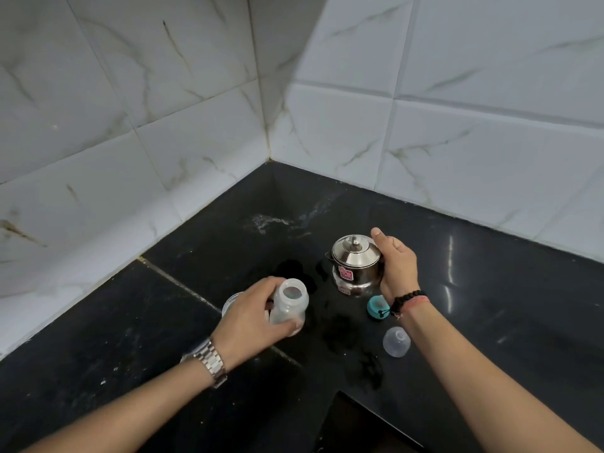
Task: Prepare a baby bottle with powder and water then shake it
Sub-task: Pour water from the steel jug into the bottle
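Observation:
My left hand (250,317) grips a clear, uncapped baby bottle (290,304), its open mouth tilted toward the camera, just above the black counter (130,338). My right hand (397,268) wraps round the right side of a small lidded steel kettle (354,264) with a pink sticker, which stands on the counter, its spout pointing left. A clear dome cap (396,341) and a teal collar (376,307) lie to the right of the bottle, near my right wrist. A clear round container (230,302) peeks out behind my left hand, mostly hidden.
White marbled tile walls (196,109) meet in a corner behind the counter. A whitish smear (271,220) marks the counter near the corner. The counter's front edge steps inward at a notch (353,407) below the items.

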